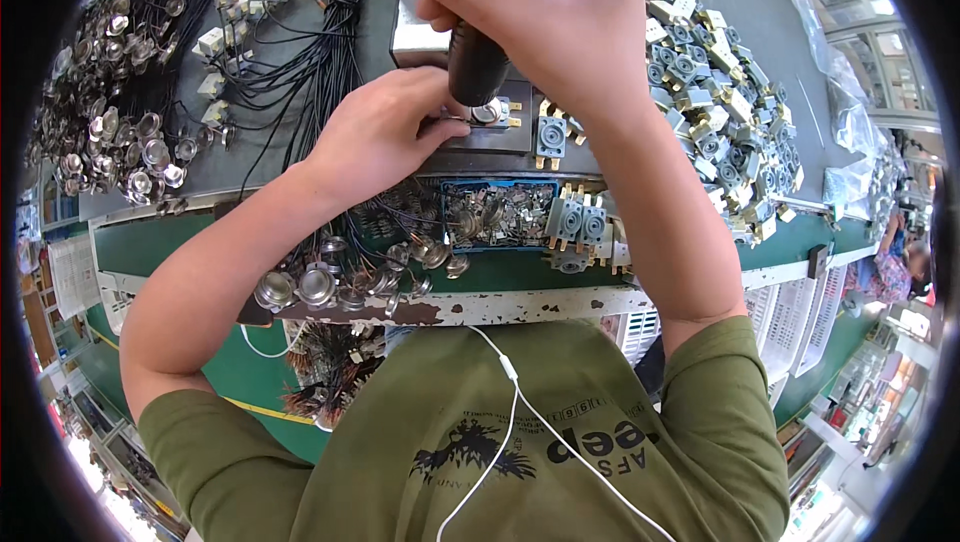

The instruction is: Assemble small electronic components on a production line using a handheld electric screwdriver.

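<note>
My right hand is wrapped round a black handheld power screwdriver, its nose pointing down. Right under that nose, a small part with a round silver top and brass tabs sits on a dark metal block. From the left, my left hand reaches in with thumb and forefinger closed at the part's left edge. The fingertips partly hide what they grip. Just right of the block lies a grey square connector with brass tabs. The screwdriver's tip and its exact contact with the part are hidden.
A heap of grey and white connectors covers the right of the bench. Black wire bundles and round metal caps lie left. Near the front edge are a blue tray of small metal pieces and more grey connectors.
</note>
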The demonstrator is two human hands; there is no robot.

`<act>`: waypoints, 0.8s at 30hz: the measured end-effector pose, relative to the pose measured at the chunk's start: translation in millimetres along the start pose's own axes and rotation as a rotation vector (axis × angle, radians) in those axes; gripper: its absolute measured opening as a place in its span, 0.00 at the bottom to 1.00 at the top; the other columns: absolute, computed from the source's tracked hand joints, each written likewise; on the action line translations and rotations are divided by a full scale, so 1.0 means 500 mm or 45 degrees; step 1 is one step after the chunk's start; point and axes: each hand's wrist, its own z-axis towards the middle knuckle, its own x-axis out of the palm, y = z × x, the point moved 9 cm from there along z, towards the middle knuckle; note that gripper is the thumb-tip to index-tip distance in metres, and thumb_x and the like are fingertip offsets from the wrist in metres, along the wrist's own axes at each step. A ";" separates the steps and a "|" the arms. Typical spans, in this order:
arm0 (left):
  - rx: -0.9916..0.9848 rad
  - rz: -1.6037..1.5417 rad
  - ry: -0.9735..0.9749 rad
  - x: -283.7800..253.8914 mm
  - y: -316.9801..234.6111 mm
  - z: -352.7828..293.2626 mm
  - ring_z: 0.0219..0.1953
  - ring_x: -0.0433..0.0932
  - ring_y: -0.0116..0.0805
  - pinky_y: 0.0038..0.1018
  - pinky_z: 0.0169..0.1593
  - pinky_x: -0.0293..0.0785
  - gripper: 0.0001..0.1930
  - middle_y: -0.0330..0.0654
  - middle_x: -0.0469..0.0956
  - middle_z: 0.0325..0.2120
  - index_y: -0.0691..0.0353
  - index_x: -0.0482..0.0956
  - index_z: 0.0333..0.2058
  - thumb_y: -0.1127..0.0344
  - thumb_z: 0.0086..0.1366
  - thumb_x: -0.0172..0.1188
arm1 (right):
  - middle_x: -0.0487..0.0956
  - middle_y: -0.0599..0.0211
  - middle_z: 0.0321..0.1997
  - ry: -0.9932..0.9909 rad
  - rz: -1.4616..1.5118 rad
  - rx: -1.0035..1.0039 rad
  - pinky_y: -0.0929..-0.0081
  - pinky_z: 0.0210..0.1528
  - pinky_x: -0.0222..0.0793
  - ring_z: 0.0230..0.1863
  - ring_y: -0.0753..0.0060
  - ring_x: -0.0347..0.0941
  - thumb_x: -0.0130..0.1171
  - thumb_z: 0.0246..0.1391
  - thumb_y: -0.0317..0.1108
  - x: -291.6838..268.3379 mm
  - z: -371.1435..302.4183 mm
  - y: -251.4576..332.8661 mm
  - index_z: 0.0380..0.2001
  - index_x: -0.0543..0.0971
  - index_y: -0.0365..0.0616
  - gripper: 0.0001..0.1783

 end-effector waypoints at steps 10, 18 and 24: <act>-0.079 0.253 0.256 0.028 0.039 0.014 0.39 0.82 0.53 0.45 0.43 0.79 0.19 0.51 0.82 0.32 0.66 0.76 0.34 0.53 0.64 0.67 | 0.77 0.60 0.47 -0.129 0.028 -0.329 0.73 0.43 0.81 0.43 0.71 0.80 0.69 0.51 0.18 0.024 -0.030 0.025 0.62 0.60 0.39 0.39; -0.003 0.189 0.196 0.031 0.034 0.012 0.40 0.83 0.55 0.47 0.43 0.79 0.19 0.52 0.83 0.32 0.62 0.76 0.45 0.54 0.65 0.66 | 0.79 0.58 0.43 -0.017 -0.124 -0.418 0.72 0.43 0.83 0.41 0.68 0.82 0.68 0.52 0.17 0.033 -0.023 0.027 0.60 0.58 0.37 0.37; -0.020 0.191 0.183 0.038 0.050 0.013 0.39 0.82 0.56 0.47 0.43 0.80 0.19 0.52 0.83 0.32 0.62 0.75 0.45 0.55 0.64 0.67 | 0.77 0.56 0.48 -0.121 -0.052 -0.250 0.71 0.45 0.83 0.45 0.65 0.82 0.69 0.51 0.19 0.029 -0.031 0.005 0.62 0.57 0.37 0.39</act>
